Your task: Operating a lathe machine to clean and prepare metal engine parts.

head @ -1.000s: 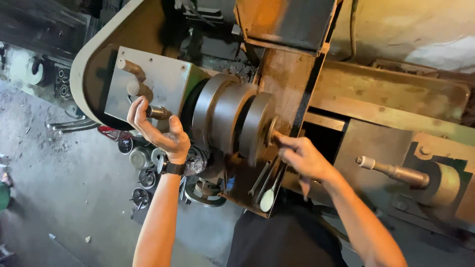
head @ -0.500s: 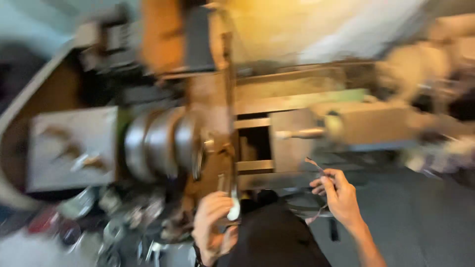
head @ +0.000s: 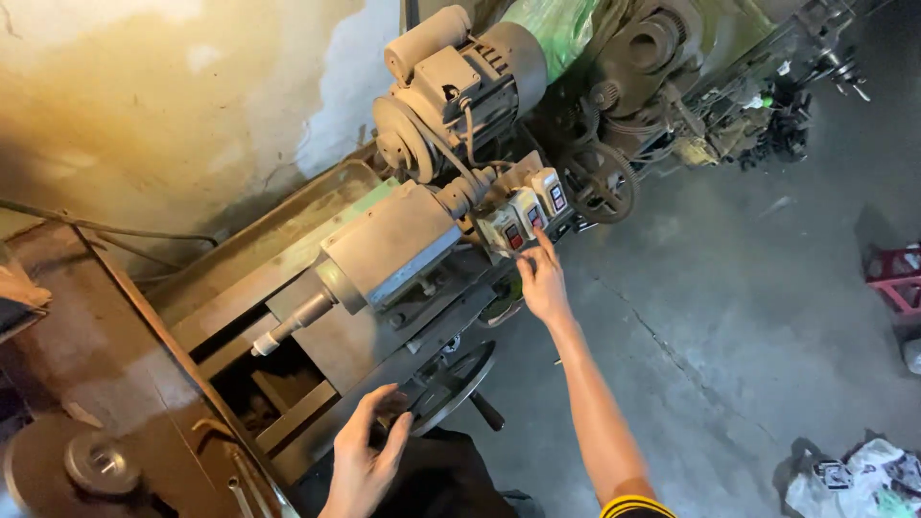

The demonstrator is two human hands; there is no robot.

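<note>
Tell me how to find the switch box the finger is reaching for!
Find the big grey electric motor near the wall. Below it, three cream switch boxes sit in a row on the machine. The right hand points at the middle switch box, which has a neighbour on each side.

A single head-worn camera looks steeply down from close above the lathe [head: 384,259], its motor [head: 470,72] toward twelve o'clock, grey floor [head: 729,317] filling three o'clock, both forearms entering from six.
</note>
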